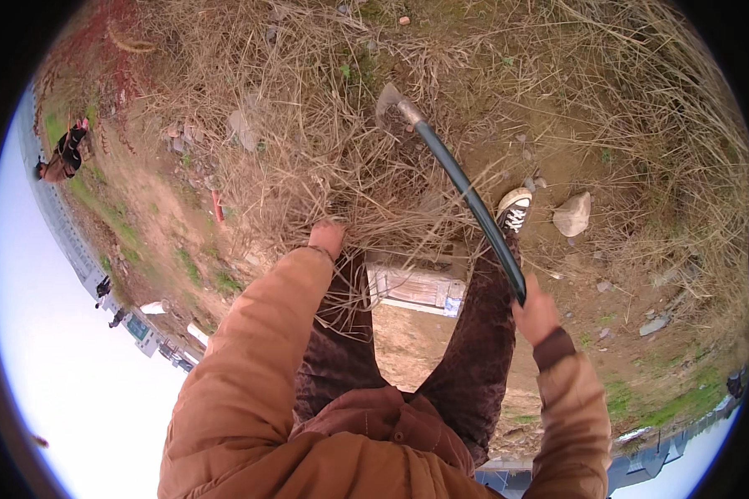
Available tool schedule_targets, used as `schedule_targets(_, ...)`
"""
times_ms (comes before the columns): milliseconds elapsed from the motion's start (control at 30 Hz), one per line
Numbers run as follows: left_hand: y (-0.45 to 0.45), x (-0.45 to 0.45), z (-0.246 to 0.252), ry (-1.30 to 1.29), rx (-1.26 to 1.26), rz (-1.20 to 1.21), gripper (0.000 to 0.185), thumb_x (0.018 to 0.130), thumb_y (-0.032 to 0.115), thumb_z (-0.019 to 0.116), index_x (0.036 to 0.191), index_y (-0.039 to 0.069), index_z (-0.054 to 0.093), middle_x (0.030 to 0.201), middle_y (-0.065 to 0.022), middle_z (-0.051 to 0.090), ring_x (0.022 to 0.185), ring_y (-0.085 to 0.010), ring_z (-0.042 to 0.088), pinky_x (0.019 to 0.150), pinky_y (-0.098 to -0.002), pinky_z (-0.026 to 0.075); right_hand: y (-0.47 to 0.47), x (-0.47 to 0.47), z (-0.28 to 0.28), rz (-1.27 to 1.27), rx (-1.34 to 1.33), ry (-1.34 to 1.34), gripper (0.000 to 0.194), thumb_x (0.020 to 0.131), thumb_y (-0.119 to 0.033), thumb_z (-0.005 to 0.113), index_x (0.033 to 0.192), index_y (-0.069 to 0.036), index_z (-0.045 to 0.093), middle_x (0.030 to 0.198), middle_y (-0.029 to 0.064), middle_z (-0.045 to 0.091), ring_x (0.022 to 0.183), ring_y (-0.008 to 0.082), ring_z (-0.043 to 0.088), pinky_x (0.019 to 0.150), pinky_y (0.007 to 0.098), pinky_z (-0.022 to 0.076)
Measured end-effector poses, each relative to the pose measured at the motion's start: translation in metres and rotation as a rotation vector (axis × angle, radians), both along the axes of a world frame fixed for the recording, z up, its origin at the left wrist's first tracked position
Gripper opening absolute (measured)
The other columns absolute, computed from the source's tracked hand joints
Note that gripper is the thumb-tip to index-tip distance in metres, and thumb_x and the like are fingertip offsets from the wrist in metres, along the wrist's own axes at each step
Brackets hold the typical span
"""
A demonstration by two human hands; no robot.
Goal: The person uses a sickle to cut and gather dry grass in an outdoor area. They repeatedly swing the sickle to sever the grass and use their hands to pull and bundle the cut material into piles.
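Observation:
My right hand (537,315) is wrapped around the butt of a long, dark green handle (468,190) that bends slightly. At the handle's far end, past a metal ferrule, is a short pale blade (388,103), either a sickle's or a small hoe's. The blade lies over dry straw and soil, ahead of my feet. My left hand (327,238) is closed on a bunch of dry grass stalks (374,224), its fingers partly hidden. Loose stalk ends hang across my left thigh. The grass covers my left foot, while my right sneaker (515,209) shows beside the handle.
Behind the grass, between my legs, is a white-edged wooden box or panel (412,290). A pale rock (572,214) sits right of my sneaker; another stone (243,130) lies at the left. Tall dry grass (668,125) stands right. A person (65,156) is far left.

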State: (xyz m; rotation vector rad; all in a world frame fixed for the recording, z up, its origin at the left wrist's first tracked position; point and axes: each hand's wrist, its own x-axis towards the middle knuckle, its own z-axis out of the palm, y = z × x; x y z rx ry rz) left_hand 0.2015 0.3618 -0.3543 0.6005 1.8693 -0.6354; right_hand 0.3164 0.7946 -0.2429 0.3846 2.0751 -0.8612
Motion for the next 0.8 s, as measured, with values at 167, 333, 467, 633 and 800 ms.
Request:
schedule_targets(167, -0.031, 0.013, 0.017, 0.066, 0.001, 0.077, 0.023, 0.081, 0.011, 0.052, 0.102, 0.007, 0.058, 0.096, -0.0110, 0.062, 0.094, -0.0254, 0.059, 0.079, -0.0357, 0.048, -0.006, 0.016, 0.011, 0.168, 0.063, -0.144, 0.041, 0.070, -0.007, 0.060, 0.107, -0.003, 0.042, 0.068, 0.0249, 0.058, 0.067, 0.0443, 0.057, 0.062, 0.0529, 0.0453)
schedule_targets(333, -0.036, 0.010, 0.038, -0.115, -0.033, 0.109, 0.023, 0.074, 0.008, 0.058, 0.096, 0.008, 0.062, 0.091, -0.0099, 0.065, 0.089, -0.0263, 0.061, 0.079, -0.0355, 0.048, 0.010, 0.069, 0.140, -0.070, -0.009, -0.357, 0.023, 0.070, -0.004, 0.057, 0.088, -0.004, 0.042, 0.061, 0.0254, 0.054, 0.061, 0.0458, 0.055, 0.052, 0.0517, 0.0442)
schedule_targets(467, -0.037, 0.017, 0.053, -0.156, 0.024, 0.039, 0.035, 0.070, 0.009, 0.062, 0.104, 0.007, 0.058, 0.094, -0.0101, 0.063, 0.090, -0.0276, 0.061, 0.081, -0.0384, 0.047, 0.004, 0.097, 0.232, -0.204, 0.007, -0.431, 0.028, 0.068, -0.007, 0.060, 0.088, -0.004, 0.042, 0.059, 0.0250, 0.053, 0.058, 0.0449, 0.055, 0.050, 0.0511, 0.0424)
schedule_targets(633, -0.050, 0.024, 0.063, -0.187, -0.014, -0.043, 0.039, 0.072, 0.013, 0.063, 0.110, 0.007, 0.053, 0.097, -0.0108, 0.062, 0.095, -0.0260, 0.059, 0.080, -0.0375, 0.046, 0.014, 0.098, 0.285, -0.253, 0.158, -0.619, 0.026, 0.064, -0.002, 0.057, 0.085, -0.002, 0.041, 0.054, 0.0210, 0.048, 0.053, 0.0426, 0.052, 0.047, 0.0453, 0.0379)
schedule_targets(800, -0.061, 0.020, 0.066, -0.126, 0.079, -0.004, 0.030, 0.074, 0.014, 0.061, 0.103, 0.007, 0.056, 0.095, -0.0115, 0.062, 0.086, -0.0265, 0.061, 0.075, -0.0384, 0.047, 0.011, 0.047, 0.164, -0.126, 0.153, -0.375, 0.027, 0.073, -0.009, 0.060, 0.093, -0.003, 0.043, 0.060, 0.0234, 0.054, 0.058, 0.0435, 0.055, 0.049, 0.0493, 0.0422)
